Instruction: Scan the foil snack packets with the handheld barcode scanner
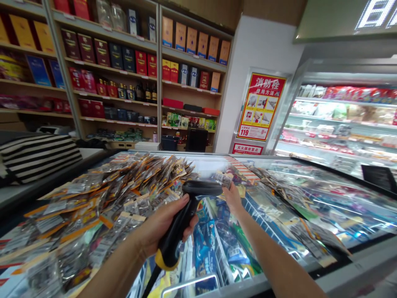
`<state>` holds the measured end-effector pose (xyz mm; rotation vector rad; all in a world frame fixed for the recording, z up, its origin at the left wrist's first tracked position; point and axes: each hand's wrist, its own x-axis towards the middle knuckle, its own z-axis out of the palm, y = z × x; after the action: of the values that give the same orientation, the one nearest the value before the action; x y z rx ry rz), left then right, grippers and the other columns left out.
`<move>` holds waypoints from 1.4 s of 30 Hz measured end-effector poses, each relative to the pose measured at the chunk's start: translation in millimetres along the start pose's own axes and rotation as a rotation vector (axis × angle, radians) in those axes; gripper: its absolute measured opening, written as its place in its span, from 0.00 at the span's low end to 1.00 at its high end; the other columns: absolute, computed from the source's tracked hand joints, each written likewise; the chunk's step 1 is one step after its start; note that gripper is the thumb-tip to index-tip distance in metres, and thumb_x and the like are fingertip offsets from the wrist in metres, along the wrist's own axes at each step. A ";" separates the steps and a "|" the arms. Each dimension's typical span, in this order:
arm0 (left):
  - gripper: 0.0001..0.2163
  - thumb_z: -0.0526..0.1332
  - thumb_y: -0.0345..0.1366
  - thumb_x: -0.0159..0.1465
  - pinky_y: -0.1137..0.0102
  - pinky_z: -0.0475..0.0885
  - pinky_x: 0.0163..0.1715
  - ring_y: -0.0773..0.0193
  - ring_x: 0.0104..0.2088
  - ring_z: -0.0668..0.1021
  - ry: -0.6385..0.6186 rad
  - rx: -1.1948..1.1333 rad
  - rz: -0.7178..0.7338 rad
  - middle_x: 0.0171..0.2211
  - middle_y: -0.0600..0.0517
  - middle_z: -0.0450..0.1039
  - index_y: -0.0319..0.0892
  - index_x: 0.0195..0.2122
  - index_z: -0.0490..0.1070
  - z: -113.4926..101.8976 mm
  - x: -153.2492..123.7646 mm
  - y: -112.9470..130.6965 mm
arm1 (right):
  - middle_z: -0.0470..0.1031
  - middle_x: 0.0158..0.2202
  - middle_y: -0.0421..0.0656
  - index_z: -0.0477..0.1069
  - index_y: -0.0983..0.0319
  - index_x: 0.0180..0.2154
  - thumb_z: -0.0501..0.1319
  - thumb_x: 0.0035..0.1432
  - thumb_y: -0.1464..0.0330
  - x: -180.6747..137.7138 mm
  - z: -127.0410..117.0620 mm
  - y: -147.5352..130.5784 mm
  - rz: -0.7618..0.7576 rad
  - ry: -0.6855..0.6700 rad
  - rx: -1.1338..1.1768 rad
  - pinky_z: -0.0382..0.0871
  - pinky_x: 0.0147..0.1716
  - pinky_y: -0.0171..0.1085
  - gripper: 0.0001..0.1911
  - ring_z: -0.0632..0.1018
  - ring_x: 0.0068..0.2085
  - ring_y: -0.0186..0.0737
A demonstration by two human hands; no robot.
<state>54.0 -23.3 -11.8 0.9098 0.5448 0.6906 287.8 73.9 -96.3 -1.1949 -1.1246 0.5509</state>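
Observation:
My left hand point(164, 225) is wrapped round the grip of a black barcode scanner point(189, 211) with a yellow base, its head pointing right. Just beyond the scanner head, my right hand point(232, 198) pinches a small clear packet point(223, 179) and holds it up in front of the scanner. Both hands hover over the glass lid of a chest freezer point(279, 231). A big heap of similar clear and orange packets point(102, 198) lies on the lid to the left of my left hand.
More packets point(279, 182) lie spread on the lid to the right. Frozen goods show under the glass. A striped bag point(37, 155) rests at the left. Shelves of boxed bottles point(124, 62) stand behind; an open chiller point(341, 120) at the right.

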 end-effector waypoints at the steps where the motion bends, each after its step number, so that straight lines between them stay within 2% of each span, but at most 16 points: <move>1: 0.16 0.53 0.46 0.55 0.79 0.59 0.14 0.74 0.15 0.66 -0.001 -0.002 0.003 0.19 0.52 0.66 0.35 0.31 0.68 0.7 -0.6 0.2 | 0.71 0.29 0.38 0.66 0.62 0.34 0.55 0.41 0.69 0.2 0.2 1.1 -0.001 -0.002 0.005 0.62 0.32 0.34 0.13 0.69 0.30 0.34; 12: 0.14 0.56 0.44 0.53 0.79 0.60 0.14 0.74 0.15 0.66 0.061 0.007 0.057 0.19 0.53 0.66 0.36 0.29 0.69 0.8 -2.5 2.6 | 0.72 0.29 0.40 0.67 0.64 0.34 0.56 0.41 0.67 0.4 -0.8 6.3 0.003 0.002 0.035 0.62 0.33 0.35 0.14 0.70 0.32 0.37; 19: 0.13 0.54 0.43 0.55 0.78 0.60 0.15 0.74 0.16 0.66 0.034 0.089 0.137 0.20 0.53 0.66 0.37 0.27 0.68 -0.3 -1.5 4.1 | 0.72 0.28 0.39 0.67 0.62 0.34 0.55 0.40 0.66 3.7 -1.5 13.3 0.009 0.026 0.060 0.63 0.32 0.35 0.15 0.70 0.31 0.38; 24: 0.13 0.54 0.44 0.54 0.78 0.60 0.15 0.73 0.16 0.66 0.088 0.081 0.133 0.19 0.54 0.66 0.38 0.29 0.66 -0.2 -0.5 4.8 | 0.72 0.27 0.39 0.67 0.62 0.34 0.56 0.39 0.67 1.3 -2.3 8.7 0.033 0.036 0.113 0.64 0.31 0.35 0.15 0.70 0.31 0.38; 30: 0.13 0.54 0.44 0.54 0.78 0.60 0.16 0.73 0.16 0.66 0.039 0.049 0.136 0.19 0.54 0.65 0.37 0.29 0.66 -2.3 -0.1 5.0 | 0.71 0.26 0.37 0.67 0.63 0.33 0.56 0.38 0.68 -1.8 -4.0 6.7 0.021 0.076 0.092 0.62 0.31 0.35 0.14 0.69 0.29 0.35; 35: 0.13 0.54 0.44 0.54 0.78 0.61 0.16 0.73 0.16 0.66 0.048 0.042 0.105 0.20 0.53 0.66 0.37 0.26 0.66 -1.9 -0.7 5.0 | 0.70 0.26 0.36 0.67 0.63 0.32 0.55 0.38 0.69 -2.2 -3.4 4.6 0.033 0.035 0.136 0.61 0.31 0.33 0.14 0.68 0.28 0.34; 42: 0.14 0.53 0.44 0.56 0.78 0.61 0.15 0.74 0.16 0.66 0.041 0.076 0.102 0.19 0.53 0.66 0.37 0.27 0.67 2.5 -1.4 3.7 | 0.70 0.27 0.37 0.66 0.63 0.33 0.54 0.38 0.68 -2.2 -3.5 3.6 0.010 0.051 0.088 0.62 0.30 0.33 0.15 0.68 0.29 0.35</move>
<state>53.6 -24.1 -7.2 1.0016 0.5670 0.7863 290.8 71.7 -100.3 -1.1326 -1.0411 0.5688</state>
